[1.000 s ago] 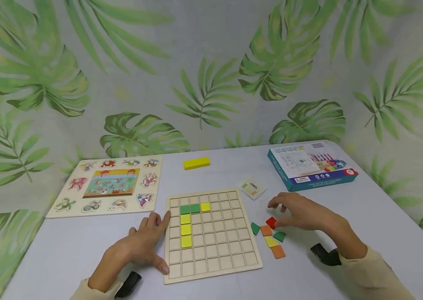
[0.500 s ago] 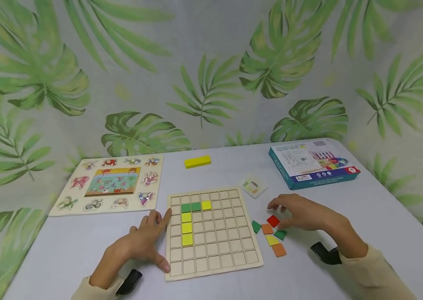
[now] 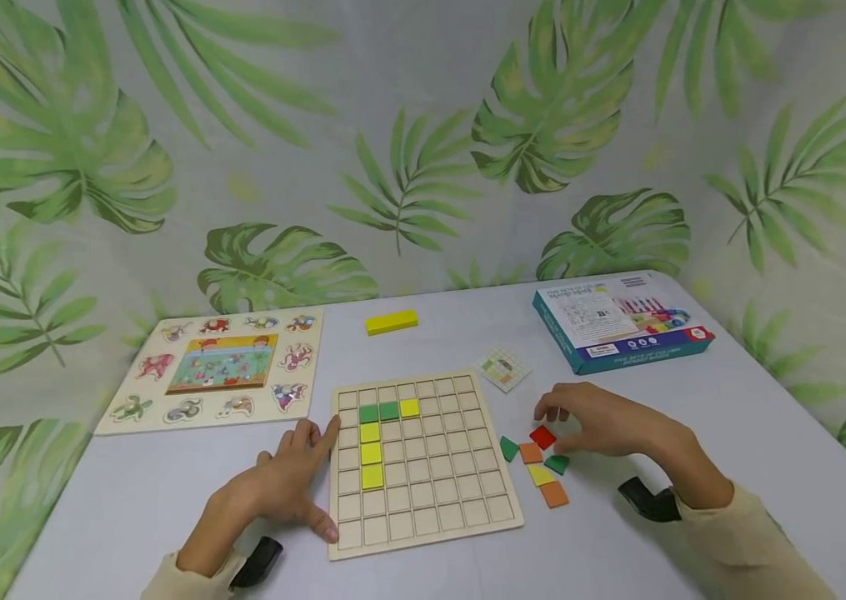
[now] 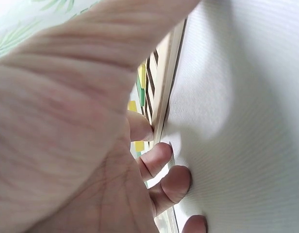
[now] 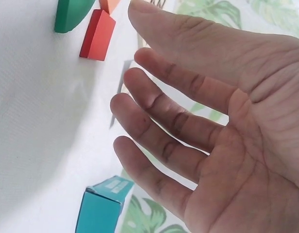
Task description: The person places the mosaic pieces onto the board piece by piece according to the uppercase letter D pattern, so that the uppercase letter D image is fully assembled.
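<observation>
A square wooden grid board (image 3: 438,467) lies on the white table with green and yellow square tiles (image 3: 371,452) set in an L shape near its upper left. My left hand (image 3: 283,483) rests at the board's left edge, thumb and index finger spread along it. Beside the board's right side lie loose tiles: a red one (image 3: 543,437), an orange one (image 3: 553,494), a yellow one (image 3: 540,475) and a green quarter-round one (image 3: 557,463). Over these hovers my right hand (image 3: 603,421), fingers loosely bent, and the right wrist view shows nothing in it.
A small pattern card (image 3: 505,369) lies behind the loose tiles. Farther back are a teal game box (image 3: 621,321) at right and a yellow block (image 3: 391,322). On the left lies a sea-animal puzzle board (image 3: 220,367). A leaf-print cloth hangs behind the table.
The head view shifts slightly. Both hands, the board and the tiles keep nearly the same places.
</observation>
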`<state>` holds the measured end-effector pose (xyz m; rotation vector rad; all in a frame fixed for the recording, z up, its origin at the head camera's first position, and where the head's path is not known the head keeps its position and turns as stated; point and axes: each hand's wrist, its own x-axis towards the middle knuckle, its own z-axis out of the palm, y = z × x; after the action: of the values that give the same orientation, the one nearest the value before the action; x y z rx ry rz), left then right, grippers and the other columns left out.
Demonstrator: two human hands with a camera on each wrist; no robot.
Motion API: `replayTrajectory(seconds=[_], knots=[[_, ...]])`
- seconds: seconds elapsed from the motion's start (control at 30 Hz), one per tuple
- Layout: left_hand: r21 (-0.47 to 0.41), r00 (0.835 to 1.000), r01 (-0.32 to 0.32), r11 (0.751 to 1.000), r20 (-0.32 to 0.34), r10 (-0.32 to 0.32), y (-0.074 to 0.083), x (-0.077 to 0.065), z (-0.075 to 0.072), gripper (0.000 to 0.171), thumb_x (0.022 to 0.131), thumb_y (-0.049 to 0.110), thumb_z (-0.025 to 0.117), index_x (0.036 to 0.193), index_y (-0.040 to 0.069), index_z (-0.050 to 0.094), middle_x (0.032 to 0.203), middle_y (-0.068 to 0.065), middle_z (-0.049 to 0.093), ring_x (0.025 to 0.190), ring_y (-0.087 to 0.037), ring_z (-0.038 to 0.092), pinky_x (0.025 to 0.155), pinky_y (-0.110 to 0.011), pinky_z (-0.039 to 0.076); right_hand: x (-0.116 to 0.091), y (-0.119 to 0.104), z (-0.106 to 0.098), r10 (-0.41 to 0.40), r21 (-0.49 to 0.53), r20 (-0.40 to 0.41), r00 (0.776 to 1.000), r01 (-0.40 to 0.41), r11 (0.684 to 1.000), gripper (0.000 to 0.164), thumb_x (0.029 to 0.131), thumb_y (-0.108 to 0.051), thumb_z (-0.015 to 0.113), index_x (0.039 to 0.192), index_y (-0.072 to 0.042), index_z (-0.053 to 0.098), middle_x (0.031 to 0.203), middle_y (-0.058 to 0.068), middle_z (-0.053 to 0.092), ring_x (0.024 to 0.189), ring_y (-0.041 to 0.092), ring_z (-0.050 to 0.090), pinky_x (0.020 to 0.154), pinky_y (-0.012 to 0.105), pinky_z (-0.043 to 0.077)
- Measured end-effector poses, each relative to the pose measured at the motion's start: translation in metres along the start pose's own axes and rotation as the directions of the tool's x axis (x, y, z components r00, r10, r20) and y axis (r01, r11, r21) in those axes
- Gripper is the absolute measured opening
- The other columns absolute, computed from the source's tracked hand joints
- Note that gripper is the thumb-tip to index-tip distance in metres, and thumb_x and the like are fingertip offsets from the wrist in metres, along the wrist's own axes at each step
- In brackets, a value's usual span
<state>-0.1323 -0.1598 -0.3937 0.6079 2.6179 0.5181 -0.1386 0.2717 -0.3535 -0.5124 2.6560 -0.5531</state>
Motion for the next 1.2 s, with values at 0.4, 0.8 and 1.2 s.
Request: replayTrajectory(seconds=[0.4,0.8,1.2], knots=[[-0.011,1.0,0.014,1.0,0.012,-0.014,0.0049,-0.0039,-0.0012,0.147,0.047,0.053,0.094,0.161,0.006,0.013,0.129,-0.014,0.033,0.115,-0.03,0.034,0.079,-0.05,0.031,0.0016,0.0028,0.0036,-0.015,-0.007,0.008,1.0,0.015,1.0,0.036,0.083,-0.022,0.083,0.116,-0.017,0.069,0.11,-0.003,0.064,0.103,0.019,0.057,0.09,0.041,0.052],[-0.001,1.0,0.016,1.0,0.007,-0.016,-0.0007,0.0003,0.0039,0.15,0.044,0.063,0.091,0.161,0.009,0.014,0.131,-0.013,0.033,0.116,-0.029,0.033,0.081,-0.048,0.03,0.0017,0.003,0.0055,-0.017,-0.028,0.013,1.0,0.017,0.999,0.035,0.084,-0.023,0.081,0.116,-0.02,0.068,0.112,-0.005,0.063,0.103,0.018,0.056,0.092,0.042,0.051],[-0.007,1.0,0.006,1.0,0.01,-0.006,0.0047,-0.0024,-0.0049,0.147,0.048,0.053,0.094,0.161,0.006,0.012,0.131,-0.016,0.033,0.115,-0.031,0.034,0.08,-0.05,0.031,0.0072,-0.0004,0.0094,-0.062,-0.045,0.009,0.998,0.062,0.997,0.032,0.085,-0.023,0.08,0.114,-0.018,0.069,0.112,-0.005,0.063,0.105,0.019,0.055,0.098,0.046,0.048]])
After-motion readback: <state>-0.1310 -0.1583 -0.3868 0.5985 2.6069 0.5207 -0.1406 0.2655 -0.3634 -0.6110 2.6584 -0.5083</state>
